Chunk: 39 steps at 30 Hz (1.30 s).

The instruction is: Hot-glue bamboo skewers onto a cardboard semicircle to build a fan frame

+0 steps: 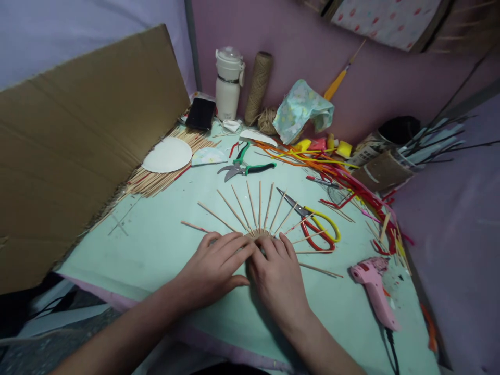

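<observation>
Thin wooden sticks (242, 205) spread out like a fan from a small brown disc (260, 233), which looks like cardboard, flat on the table. My left hand (219, 263) lies over the disc's left side, fingers stretched out and thumb apart. On the right, my right hand (275, 271) has its fingers bent down on the disc, their tips beside the left fingertips. Both hands cover the disc's near part, and my right thumb is mostly hidden. Scissors (318, 224) with red and yellow handles lie partly under the right-hand sticks.
Green-handled pruning shears (244, 167) lie behind the fan. A pink glue gun (375, 291) rests at the right. A pile of sticks (156, 179) lies by a cardboard panel (86, 135) on the left. A white bottle (227, 86) and twine roll (258, 86) stand at the back.
</observation>
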{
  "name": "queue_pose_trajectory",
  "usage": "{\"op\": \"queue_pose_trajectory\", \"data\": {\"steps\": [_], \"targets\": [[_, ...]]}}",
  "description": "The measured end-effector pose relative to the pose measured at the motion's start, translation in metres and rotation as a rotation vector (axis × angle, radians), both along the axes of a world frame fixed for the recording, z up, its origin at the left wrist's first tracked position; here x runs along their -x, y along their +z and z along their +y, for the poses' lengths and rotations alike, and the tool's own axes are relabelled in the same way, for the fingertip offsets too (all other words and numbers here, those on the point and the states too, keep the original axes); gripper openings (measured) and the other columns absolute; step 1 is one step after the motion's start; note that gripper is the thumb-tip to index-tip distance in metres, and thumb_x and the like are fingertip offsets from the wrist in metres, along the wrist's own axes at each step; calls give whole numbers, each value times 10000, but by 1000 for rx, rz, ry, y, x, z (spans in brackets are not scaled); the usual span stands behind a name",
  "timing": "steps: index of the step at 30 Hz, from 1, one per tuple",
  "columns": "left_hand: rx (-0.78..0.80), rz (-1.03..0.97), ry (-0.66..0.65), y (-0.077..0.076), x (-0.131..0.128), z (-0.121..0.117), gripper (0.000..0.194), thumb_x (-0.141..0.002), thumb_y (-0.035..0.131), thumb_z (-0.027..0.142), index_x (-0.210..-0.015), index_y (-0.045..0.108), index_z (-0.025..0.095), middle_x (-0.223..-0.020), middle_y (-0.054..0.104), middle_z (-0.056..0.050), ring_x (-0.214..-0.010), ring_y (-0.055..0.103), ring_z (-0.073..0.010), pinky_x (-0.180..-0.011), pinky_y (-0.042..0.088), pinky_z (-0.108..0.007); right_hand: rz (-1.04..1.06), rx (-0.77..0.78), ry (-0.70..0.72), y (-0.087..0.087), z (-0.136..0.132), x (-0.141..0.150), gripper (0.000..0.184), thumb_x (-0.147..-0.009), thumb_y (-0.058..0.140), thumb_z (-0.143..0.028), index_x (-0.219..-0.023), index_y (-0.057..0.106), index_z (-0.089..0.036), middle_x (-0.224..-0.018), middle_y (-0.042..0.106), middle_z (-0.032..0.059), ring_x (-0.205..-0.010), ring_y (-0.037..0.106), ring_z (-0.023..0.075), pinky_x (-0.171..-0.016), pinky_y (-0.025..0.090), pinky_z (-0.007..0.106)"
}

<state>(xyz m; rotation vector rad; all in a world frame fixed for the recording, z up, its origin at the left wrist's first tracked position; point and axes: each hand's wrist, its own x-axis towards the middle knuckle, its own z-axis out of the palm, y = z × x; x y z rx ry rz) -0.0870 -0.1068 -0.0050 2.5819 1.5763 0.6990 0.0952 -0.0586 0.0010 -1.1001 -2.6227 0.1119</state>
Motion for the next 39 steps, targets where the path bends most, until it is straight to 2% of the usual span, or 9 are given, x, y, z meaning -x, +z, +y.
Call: {"op": "queue_pose_trajectory", "data": {"steps": [9, 24, 31, 39], "targets": [[39, -57, -74, 1, 0, 0, 454, -995, 501, 470, -1323, 546, 161, -1308, 658, -155, -1243, 556, -264, -964, 336, -411, 10, 17, 15, 1, 0, -1, 257, -927, 579, -170, -1159, 679, -218, -1018, 657, 50, -984, 545, 240, -1116, 303, 436], [87, -47, -74, -1, 1, -1, 481, -974, 553, 436, -1372, 516, 169, -1335, 645, -162, -1254, 556, -261, -990, 367, -421, -13, -4, 26, 1, 1, -1, 257, -930, 570, -169, -1159, 677, -216, -1114, 670, 74, -1008, 559, 240, -1112, 325, 437], [64, -67, -72, -2, 1, -1, 452, -999, 506, 448, -1353, 511, 165, -1331, 645, -165, -1263, 555, -253, -1003, 345, -419, 3, -15, 20, -2, 1, -1, 253, -938, 581, -183, -1171, 675, -216, -1126, 671, 71, -1018, 554, 239, -1102, 329, 430], [68, -74, -82, -1, 2, 0, 476, -958, 585, 401, -1359, 518, 154, -1320, 646, -166, -1241, 563, -268, -982, 383, -424, -14, -16, 18, -2, 2, -1, 259, -937, 588, -184, -1179, 673, -218, -1133, 670, 70, -1039, 555, 242, -1109, 321, 425]]}}
